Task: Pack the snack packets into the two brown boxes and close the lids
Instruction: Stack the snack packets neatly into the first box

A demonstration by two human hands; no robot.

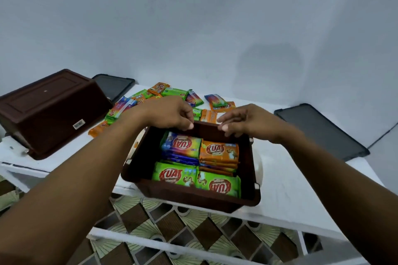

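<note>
Packing is looking roughly half done, judging from the head view. The left hand (170,112) and right hand (249,120) are curling their fingers (187,123) at the far rim of the open box (189,198), thumbs on the near side. Whether they are pinching the rim or only touching it, I cannot tell. Just below the fingers, packets (178,175) are lying stacked inside that box, filling most of it. Just beyond the fingers, loose packets (174,92) are lying scattered on the tabletop (290,189). Well left of the fingers, the second box (49,109) is sitting upside down. The left lid (114,85) is lying behind it and the right lid (321,131) well right of the fingers, so both closings are waiting.
</note>
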